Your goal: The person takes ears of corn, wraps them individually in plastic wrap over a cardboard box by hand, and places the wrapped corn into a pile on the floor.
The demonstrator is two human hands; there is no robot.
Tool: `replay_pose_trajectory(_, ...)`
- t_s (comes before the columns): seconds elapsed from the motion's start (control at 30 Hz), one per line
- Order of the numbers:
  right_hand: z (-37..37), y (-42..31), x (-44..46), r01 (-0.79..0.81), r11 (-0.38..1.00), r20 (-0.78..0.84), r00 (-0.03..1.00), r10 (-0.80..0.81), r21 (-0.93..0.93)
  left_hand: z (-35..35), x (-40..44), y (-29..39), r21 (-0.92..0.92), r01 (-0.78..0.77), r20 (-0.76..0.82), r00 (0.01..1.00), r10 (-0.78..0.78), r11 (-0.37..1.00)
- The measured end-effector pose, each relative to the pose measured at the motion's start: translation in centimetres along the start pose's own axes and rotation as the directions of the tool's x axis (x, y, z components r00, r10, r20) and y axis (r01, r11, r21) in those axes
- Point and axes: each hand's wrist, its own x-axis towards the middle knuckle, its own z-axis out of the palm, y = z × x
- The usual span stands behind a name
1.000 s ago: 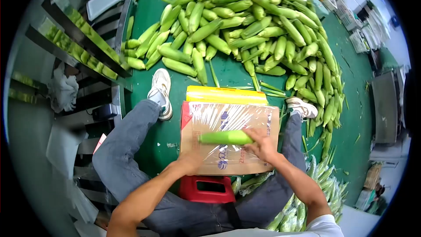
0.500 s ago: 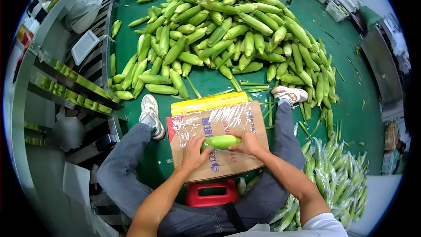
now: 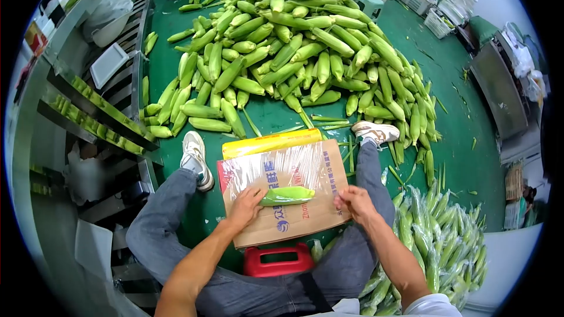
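Note:
A green ear of corn point(image 3: 288, 195), still in its husk, lies across a flattened cardboard box point(image 3: 317, 223) in front of me, with a glossy sheen like clear film. My left hand point(image 3: 245, 208) grips its left end between thumb and fingers. To the right of the corn and apart from it, my right hand point(image 3: 356, 203) is closed with fingertips pressed together near the box's right edge; what they hold, if anything, is too small to make out. Clear film point(image 3: 294, 161) covers the upper part of the box, beside a yellow roll point(image 3: 271, 143).
A large heap of unwrapped corn point(image 3: 282, 53) spreads ahead on the green floor. Film-wrapped ears point(image 3: 437, 246) are piled at my right. A red plastic stool point(image 3: 278, 261) stands under the box, between my legs. A metal rack point(image 3: 106, 111) runs along the left.
My right hand has let go of the corn's right end and moved right, to the box's edge. The left hand stays at the left end. The whole view has shifted slightly.

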Motion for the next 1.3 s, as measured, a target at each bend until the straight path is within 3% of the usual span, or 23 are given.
replay_pose_trajectory(0.07, 3.6, -1.3, 2.3, 0.073, 0.982, 0.07, 0.994, -0.086, 0.175, 0.2, 0.2, 0.2, -0.041, 0.012, 0.021, 1.0, -0.012, 0.999)
replay_pose_trajectory(0.13, 7.7, -1.2, 6.5, 0.209, 0.977, 0.137, 0.968, -0.212, 0.039, 0.4, 0.4, 0.1, -0.063, 0.045, 0.026, 0.999, -0.044, 0.997)
replay_pose_trajectory(0.23, 8.1, 2.8, 11.9, 0.053, 0.995, 0.253, 0.967, -0.029, -0.085, 0.4, -0.4, -0.3, -0.086, 0.139, 0.028, 0.99, -0.137, 0.987)
replay_pose_trajectory(0.33, 6.4, 3.3, 8.4, -0.007, 1.0, 0.289, 0.957, 0.009, -0.009, 1.0, -1.4, 0.5, -0.148, 0.194, 0.038, 0.981, -0.191, 0.97)
replay_pose_trajectory(0.4, 4.1, 5.5, 6.7, 0.133, 0.974, 0.35, 0.935, -0.062, -0.182, 1.9, -2.7, 1.1, -0.193, 0.171, 0.067, 0.985, -0.161, 0.966)
replay_pose_trajectory(0.47, 2.3, 8.4, 4.1, 0.437, 0.731, 0.443, 0.873, -0.205, -0.524, 2.1, -4.7, 3.0, -0.271, 0.288, 0.162, 0.954, -0.252, 0.918)
replay_pose_trajectory(0.5, 2.6, 8.0, 1.3, 0.527, 0.601, 0.466, 0.842, -0.272, -0.601, 2.0, -5.8, 3.9, -0.301, 0.346, 0.211, 0.933, -0.292, 0.889)
replay_pose_trajectory(0.53, 3.2, 7.5, -1.4, 0.597, 0.455, 0.5, 0.802, -0.326, -0.661, 1.9, -6.5, 4.4, -0.328, 0.408, 0.261, 0.906, -0.334, 0.852)
replay_pose_trajectory(0.57, 3.2, 8.3, -1.9, 0.604, 0.494, 0.505, 0.796, -0.333, -0.626, 2.0, -7.1, 4.8, -0.291, 0.378, 0.228, 0.92, -0.319, 0.879)
replay_pose_trajectory(0.63, 3.0, 7.9, -0.3, 0.694, 0.156, 0.599, 0.696, -0.396, -0.703, 2.0, -7.1, 4.9, -0.203, 0.306, 0.162, 0.947, -0.276, 0.93)
replay_pose_trajectory(0.67, 3.1, 7.7, 0.7, 0.7, -0.022, 0.642, 0.642, -0.418, -0.714, 2.5, -5.8, 3.9, 0.066, 0.255, 0.026, 0.966, -0.257, 0.965)
replay_pose_trajectory(0.7, 3.9, 7.1, 3.6, 0.628, -0.078, 0.594, 0.678, -0.433, -0.774, 3.2, -3.9, 2.7, 0.332, 0.216, -0.095, 0.976, -0.195, 0.918)
replay_pose_trajectory(0.77, 8.4, 0.8, 7.7, 0.457, -0.269, 0.517, 0.602, -0.609, -0.848, 1.5, 3.3, 2.2, 0.303, 0.45, -0.325, 0.877, -0.352, 0.84)
replay_pose_trajectory(0.83, 11.0, -3.5, 11.5, 0.496, -0.15, 0.474, 0.631, -0.615, -0.855, -0.3, 8.1, 2.6, 0.176, 0.385, -0.248, 0.908, -0.338, 0.906)
replay_pose_trajectory(0.87, 11.8, -4.8, 12.7, 0.58, 0.01, 0.466, 0.665, -0.584, -0.815, 0.1, 8.8, 2.7, 0.189, 0.251, -0.185, 0.959, -0.216, 0.95)
replay_pose_trajectory(0.93, 12.8, -6.5, 14.4, 0.669, 0.104, 0.598, 0.715, -0.363, -0.736, 1.0, 10.1, 1.8, 0.192, -0.037, -0.074, 0.996, 0.052, 0.981)
replay_pose_trajectory(1.03, 13.1, -6.5, 12.7, 0.687, 0.074, 0.664, 0.721, -0.199, -0.723, 2.9, 11.1, -0.4, 0.153, 0.032, -0.056, 0.998, -0.023, 0.988)
replay_pose_trajectory(1.07, 12.3, -5.2, 11.6, 0.716, -0.023, 0.702, 0.677, -0.219, -0.698, 3.2, 10.5, 0.0, 0.12, 0.062, -0.029, 0.998, -0.059, 0.991)
replay_pose_trajectory(1.13, 11.4, -3.2, 9.8, 0.761, -0.236, 0.794, 0.55, -0.26, -0.604, 2.8, 8.6, 1.0, 0.01, 0.089, 0.126, 0.988, -0.089, 0.996)
replay_pose_trajectory(1.2, 10.9, -2.4, 8.8, 0.733, -0.28, 0.784, 0.586, -0.204, -0.62, 2.3, 5.4, 2.4, -0.088, 0.063, 0.267, 0.963, -0.038, 0.994)
replay_pose_trajectory(1.27, 11.1, -2.0, 8.5, 0.702, -0.306, 0.765, 0.609, -0.208, -0.643, 1.2, 2.3, 5.5, -0.313, 0.114, 0.465, 0.884, 0.047, 0.943)
replay_pose_trajectory(1.3, 10.5, -0.3, 9.4, 0.699, -0.331, 0.772, 0.546, -0.325, -0.634, 1.6, 0.5, 6.3, -0.388, 0.185, 0.612, 0.784, 0.103, 0.903)
